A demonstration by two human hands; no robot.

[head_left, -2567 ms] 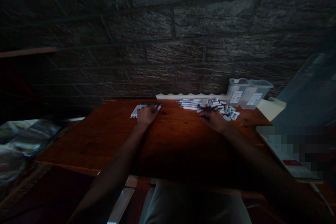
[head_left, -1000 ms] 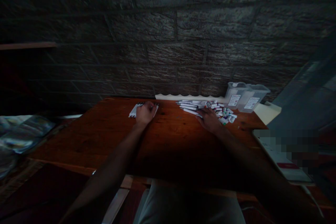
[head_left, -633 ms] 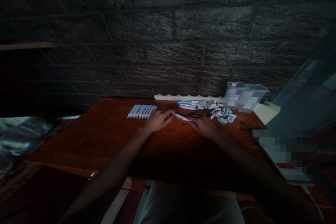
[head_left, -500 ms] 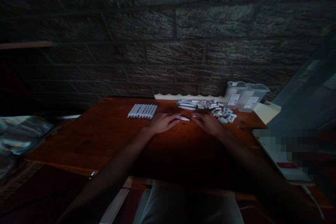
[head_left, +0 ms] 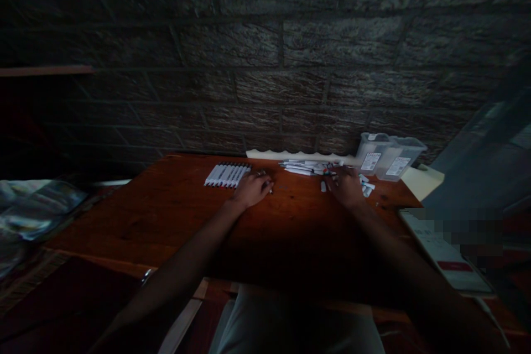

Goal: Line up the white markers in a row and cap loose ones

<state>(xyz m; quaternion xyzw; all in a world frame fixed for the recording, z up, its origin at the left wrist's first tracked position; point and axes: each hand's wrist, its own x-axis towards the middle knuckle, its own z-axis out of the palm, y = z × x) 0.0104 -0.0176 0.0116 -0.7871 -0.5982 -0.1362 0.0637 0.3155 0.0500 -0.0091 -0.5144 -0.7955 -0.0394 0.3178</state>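
On the dark wooden table (head_left: pixel 166 215) my left hand (head_left: pixel 252 189) lies curled just right of a neat row of white markers (head_left: pixel 227 175). A white marker end (head_left: pixel 270 190) pokes out from under its fingers. My right hand (head_left: pixel 346 188) rests with bent fingers on a heap of small loose caps (head_left: pixel 367 184). Whatever is in its fingers is hidden. One cap (head_left: pixel 322 186) lies apart to its left. Several loose white markers (head_left: pixel 302 167) lie behind, between the two hands.
Two clear plastic tubs (head_left: pixel 390 156) with labels stand at the back right against the stone wall. A white scalloped strip (head_left: pixel 290 154) runs along the table's far edge. A cream pad (head_left: pixel 423 180) and printed sheets (head_left: pixel 448 257) lie at the right. Glossy papers (head_left: pixel 37 210) lie left.
Both hands held one marker at the table's middle half a second ago. My left hand has kept it and drifted left and back; my right hand moved right into the caps.
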